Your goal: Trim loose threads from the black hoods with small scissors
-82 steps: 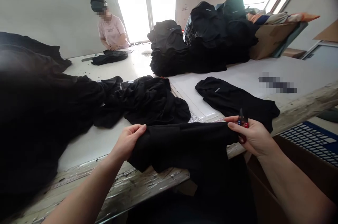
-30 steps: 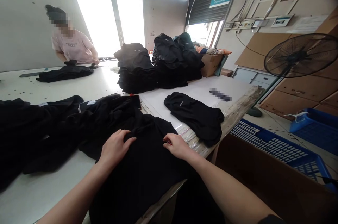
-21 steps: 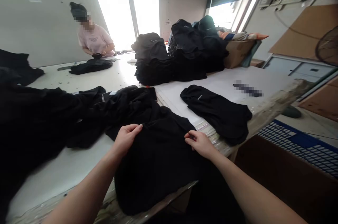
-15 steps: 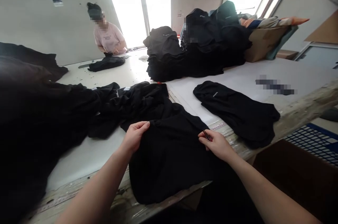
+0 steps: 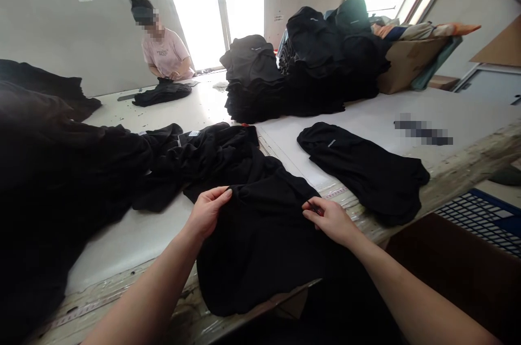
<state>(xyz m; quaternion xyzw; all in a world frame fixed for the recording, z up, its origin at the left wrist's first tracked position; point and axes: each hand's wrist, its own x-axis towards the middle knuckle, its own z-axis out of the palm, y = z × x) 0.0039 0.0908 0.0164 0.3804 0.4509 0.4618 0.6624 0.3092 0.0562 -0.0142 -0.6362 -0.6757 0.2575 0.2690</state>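
Observation:
A black garment [image 5: 260,247] lies spread across the near table edge, its lower part hanging over. At its upper left, my left hand [image 5: 208,211] pinches the cloth between thumb and fingers. My right hand [image 5: 329,219] is closed at the upper right edge of the same garment. Tucked in those fingers is a small red-and-black tool [image 5: 316,208], mostly hidden, so its kind is unclear. Beyond the hands, crumpled black garments [image 5: 215,152] touch the held one. To the right lies a folded black garment [image 5: 358,168] with small pale lettering.
Tall stacks of black garments [image 5: 301,74] stand at the back beside a cardboard box [image 5: 411,60]. A large dark cloth heap [image 5: 49,182] fills the left. Across the table [image 5: 134,250], a person in a pink shirt [image 5: 166,55] works at folded black cloth. A blue crate [image 5: 480,220] sits lower right.
My right hand has shifted very slightly left along the garment, and the tool in it shows less. My left hand keeps its pinch. The view has moved a little.

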